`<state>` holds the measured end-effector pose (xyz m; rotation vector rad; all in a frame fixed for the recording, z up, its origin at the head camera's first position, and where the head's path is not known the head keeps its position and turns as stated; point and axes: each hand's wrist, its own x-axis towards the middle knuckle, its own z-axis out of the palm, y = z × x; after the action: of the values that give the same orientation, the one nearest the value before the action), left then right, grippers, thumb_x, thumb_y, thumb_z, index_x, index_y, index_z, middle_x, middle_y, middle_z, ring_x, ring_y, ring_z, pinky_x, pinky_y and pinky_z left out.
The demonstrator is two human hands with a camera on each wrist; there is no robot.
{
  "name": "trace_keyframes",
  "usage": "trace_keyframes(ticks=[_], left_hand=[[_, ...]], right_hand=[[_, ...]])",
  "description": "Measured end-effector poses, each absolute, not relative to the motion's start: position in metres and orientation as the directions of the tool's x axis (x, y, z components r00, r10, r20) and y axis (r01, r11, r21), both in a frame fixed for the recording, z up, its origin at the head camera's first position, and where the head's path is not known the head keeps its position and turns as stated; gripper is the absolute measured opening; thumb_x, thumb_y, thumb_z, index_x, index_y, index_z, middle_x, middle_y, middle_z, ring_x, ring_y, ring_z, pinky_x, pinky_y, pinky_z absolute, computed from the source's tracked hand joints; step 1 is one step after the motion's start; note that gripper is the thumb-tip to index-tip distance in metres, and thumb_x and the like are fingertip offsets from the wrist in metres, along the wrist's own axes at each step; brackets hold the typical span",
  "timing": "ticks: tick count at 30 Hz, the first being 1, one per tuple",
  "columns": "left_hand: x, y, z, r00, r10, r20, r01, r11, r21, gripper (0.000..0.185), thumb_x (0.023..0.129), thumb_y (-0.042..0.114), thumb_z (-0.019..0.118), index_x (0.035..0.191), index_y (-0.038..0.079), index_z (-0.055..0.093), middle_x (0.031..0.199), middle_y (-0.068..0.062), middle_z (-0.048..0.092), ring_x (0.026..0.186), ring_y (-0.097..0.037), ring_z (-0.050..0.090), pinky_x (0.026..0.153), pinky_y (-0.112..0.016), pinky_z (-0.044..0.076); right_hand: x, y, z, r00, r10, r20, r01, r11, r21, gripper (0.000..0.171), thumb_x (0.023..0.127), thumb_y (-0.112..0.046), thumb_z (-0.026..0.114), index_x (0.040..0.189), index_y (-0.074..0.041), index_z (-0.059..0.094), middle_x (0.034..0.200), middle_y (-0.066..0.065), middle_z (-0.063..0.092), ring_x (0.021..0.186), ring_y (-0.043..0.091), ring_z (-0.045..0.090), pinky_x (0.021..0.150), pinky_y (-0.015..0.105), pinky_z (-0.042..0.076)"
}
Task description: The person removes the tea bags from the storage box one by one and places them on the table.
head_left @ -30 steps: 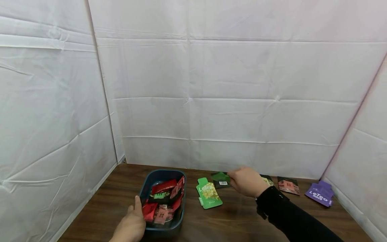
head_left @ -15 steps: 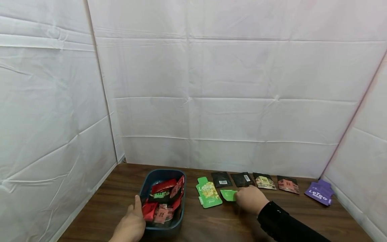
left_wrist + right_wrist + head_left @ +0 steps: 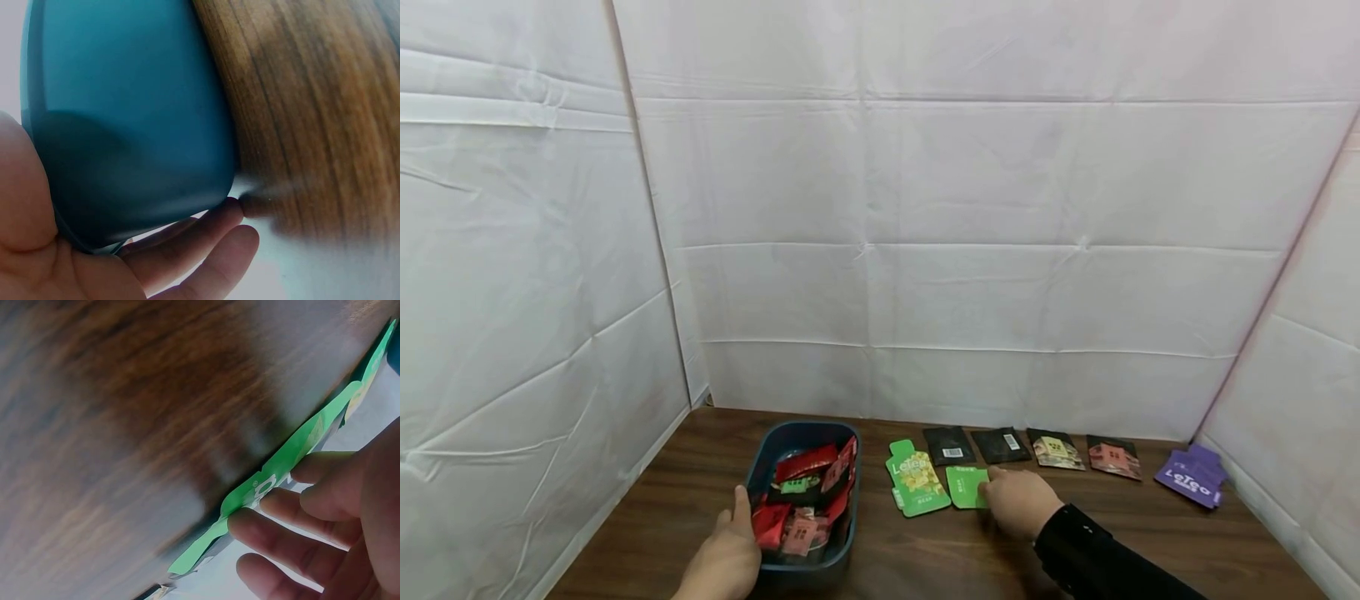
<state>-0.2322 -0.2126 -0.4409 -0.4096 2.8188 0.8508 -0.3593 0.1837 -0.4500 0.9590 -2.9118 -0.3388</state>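
Observation:
My left hand point(image 3: 727, 546) grips the near-left side of a dark teal bin point(image 3: 847, 542), thumb along the rim; in the left wrist view its fingers point(image 3: 187, 247) curve round the corner. Red and black packets point(image 3: 801, 533) fill the bin. Fingers of my right hand point(image 3: 1021, 500) touch the right part of a flat green packet point(image 3: 966, 487) on the table, covering that end. In the right wrist view these fingers point(image 3: 275, 531) look loosely bent against the green packet point(image 3: 294, 453). Left of it, a green packet marked LeTea point(image 3: 917, 483) lies flat.
Along the back of the wooden table point(image 3: 917, 554) lie two black barcoded packets point(image 3: 950, 446), a black-and-yellow packet point(image 3: 1056, 450) and a black-and-pink one point(image 3: 1114, 457). Purple LeTea packets point(image 3: 1193, 477) overlap at the far right. White fabric walls point(image 3: 970, 292) enclose the table.
My right hand has moved from above the back row toward me, bringing the green packet down. That packet was bent half a second ago and now lies flat. The left hand stays put.

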Motion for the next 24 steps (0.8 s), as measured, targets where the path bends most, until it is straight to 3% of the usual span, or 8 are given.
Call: trace_keyframes(ticks=[8, 15, 20, 24], left_hand=[[-0.230, -0.213, -0.443, -0.957, -0.198, -0.211, -0.281, 0.807, 0.519, 0.074, 0.093, -0.007, 0.050, 0.153, -0.013, 0.007, 0.113, -0.030, 0.048, 0.079, -0.029, 0.056, 0.073, -0.050, 0.051], [-0.227, -0.215, -0.446, -0.967, -0.178, -0.181, -0.249, 0.805, 0.539, 0.076, 0.090, -0.009, 0.050, 0.152, -0.014, 0.008, 0.116, -0.033, 0.047, 0.079, -0.029, 0.056, 0.071, -0.050, 0.051], [-0.230, -0.214, -0.443, -0.956, -0.202, -0.214, -0.287, 0.801, 0.526, 0.072, 0.095, -0.003, 0.050, 0.153, -0.013, 0.008, 0.113, -0.029, 0.049, 0.080, -0.028, 0.055, 0.075, -0.051, 0.051], [-0.232, -0.212, -0.441, -0.953, -0.212, -0.217, -0.297, 0.802, 0.518, 0.071, 0.096, 0.000, 0.050, 0.153, -0.013, 0.009, 0.113, -0.029, 0.049, 0.083, -0.029, 0.057, 0.078, -0.051, 0.051]], right_hand=[[-0.360, 0.181, -0.446, -0.819, -0.573, -0.027, -0.561, 0.790, 0.247, 0.014, 0.092, -0.007, 0.066, 0.102, -0.015, 0.072, 0.094, 0.005, 0.059, 0.083, 0.020, 0.061, 0.071, 0.043, 0.052], [-0.358, 0.166, -0.431, -0.802, -0.578, 0.150, -0.529, 0.804, 0.270, 0.012, 0.090, -0.008, 0.068, 0.101, -0.011, 0.072, 0.082, 0.000, 0.057, 0.072, 0.017, 0.058, 0.063, 0.039, 0.051], [-0.355, 0.141, -0.415, -0.684, -0.656, 0.319, -0.587, 0.755, 0.293, 0.011, 0.090, -0.007, 0.064, 0.099, -0.009, 0.070, 0.082, 0.002, 0.056, 0.072, 0.019, 0.057, 0.067, 0.037, 0.049], [-0.354, 0.115, -0.408, -0.542, -0.710, 0.450, -0.631, 0.697, 0.341, 0.024, 0.090, -0.011, 0.062, 0.113, -0.006, 0.069, 0.099, 0.007, 0.064, 0.089, 0.023, 0.062, 0.077, 0.038, 0.050]])
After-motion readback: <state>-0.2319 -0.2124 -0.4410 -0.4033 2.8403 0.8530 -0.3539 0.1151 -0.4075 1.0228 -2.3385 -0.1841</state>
